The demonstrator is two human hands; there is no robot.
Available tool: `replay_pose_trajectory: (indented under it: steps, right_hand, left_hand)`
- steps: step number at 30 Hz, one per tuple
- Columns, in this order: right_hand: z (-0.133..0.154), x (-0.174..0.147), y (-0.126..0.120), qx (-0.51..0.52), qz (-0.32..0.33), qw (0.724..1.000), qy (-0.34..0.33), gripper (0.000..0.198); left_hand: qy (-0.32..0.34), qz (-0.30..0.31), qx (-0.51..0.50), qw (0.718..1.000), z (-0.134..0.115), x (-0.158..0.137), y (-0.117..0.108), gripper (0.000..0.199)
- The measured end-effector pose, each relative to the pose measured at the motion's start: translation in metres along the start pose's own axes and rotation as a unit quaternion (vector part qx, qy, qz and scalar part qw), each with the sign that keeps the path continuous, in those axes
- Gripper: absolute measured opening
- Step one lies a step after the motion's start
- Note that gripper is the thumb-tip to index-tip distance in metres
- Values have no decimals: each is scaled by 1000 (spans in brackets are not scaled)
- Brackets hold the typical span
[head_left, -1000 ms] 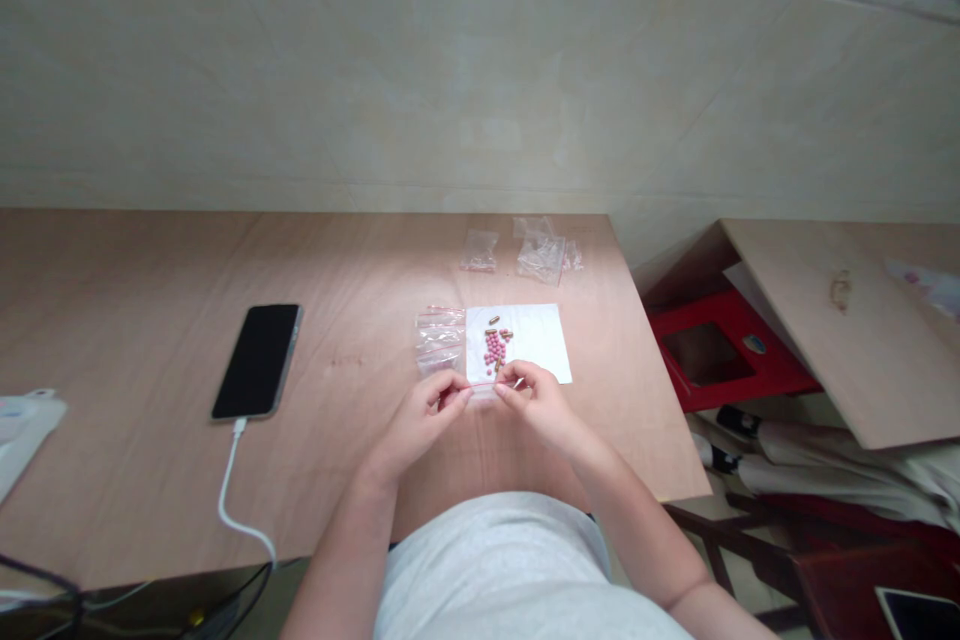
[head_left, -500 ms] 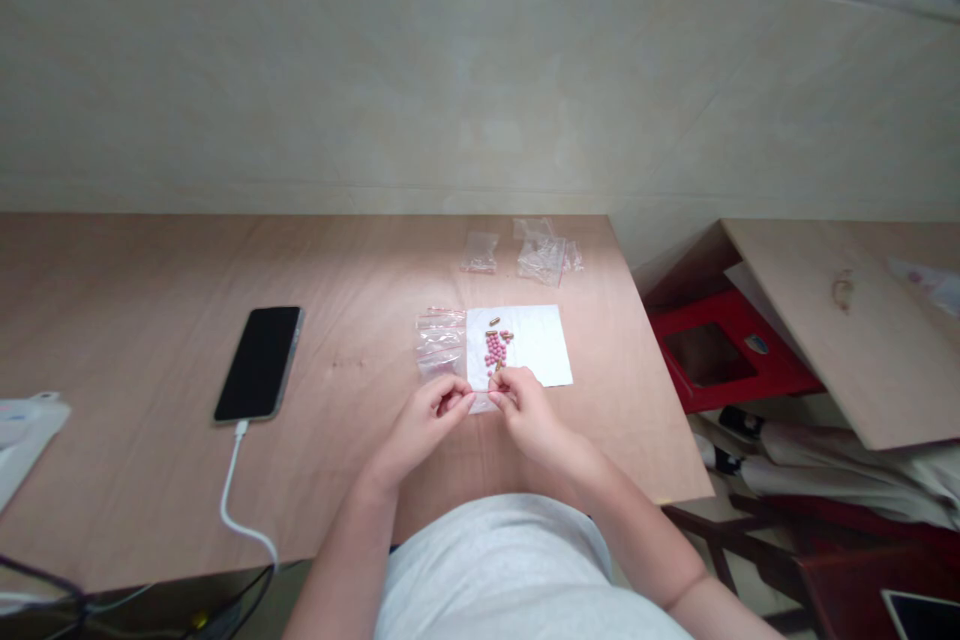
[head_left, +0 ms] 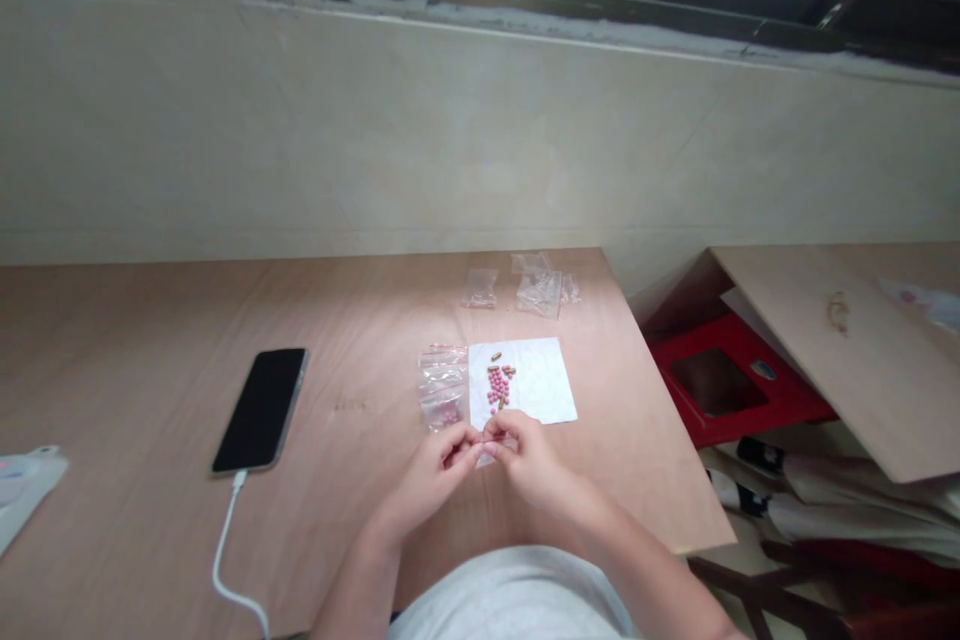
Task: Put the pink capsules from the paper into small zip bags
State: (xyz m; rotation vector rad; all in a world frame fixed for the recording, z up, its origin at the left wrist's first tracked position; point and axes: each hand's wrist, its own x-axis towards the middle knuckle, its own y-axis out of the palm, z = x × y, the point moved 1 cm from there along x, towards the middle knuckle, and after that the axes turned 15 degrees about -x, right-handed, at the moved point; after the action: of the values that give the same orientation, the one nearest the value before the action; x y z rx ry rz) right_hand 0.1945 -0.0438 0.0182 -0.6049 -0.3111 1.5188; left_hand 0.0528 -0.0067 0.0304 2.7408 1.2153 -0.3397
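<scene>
While both hands meet near the counter's (head_left: 150,370) front edge, toward its right end, the left hand (head_left: 433,475) and right hand (head_left: 529,460) pinch a small clear bag (head_left: 484,452) between them, fingers clamped together on it; the bag looks tiny and mostly hidden. Just behind lies white paper (head_left: 536,385) with pink pills (head_left: 496,386) and brown capsules. Empty bags (head_left: 442,388) sit beside its left edge. More bags (head_left: 538,288) near the back edge. Phone (head_left: 261,410) well left, cabled.
</scene>
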Motion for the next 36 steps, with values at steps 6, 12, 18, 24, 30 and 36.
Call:
replay_pose_trajectory:
  steps: [6,12,18,24,30,36]
  right_hand:
    - [-10,6,-11,20,-12,1000,17,5]
    - [-14,3,-9,9,-12,1000,22,8]
    - [-1,-3,-2,15,6,1000,7,11]
    - [1,-5,-2,33,9,999,22,7]
    - [-14,-1,-3,84,45,995,27,7]
    - [-13,-2,-4,103,49,993,25,9]
  left_hand:
    - [-14,-42,1,999,3,-5,-14,23]
    - [-47,-18,-39,998,-3,-11,-17,23]
    - [-50,30,-17,998,-3,-8,-8,27]
    - [-35,46,-2,998,-4,-3,-8,29]
    - [-51,29,-19,998,-4,-7,-12,27]
    - [-70,48,-11,996,4,-11,-10,31]
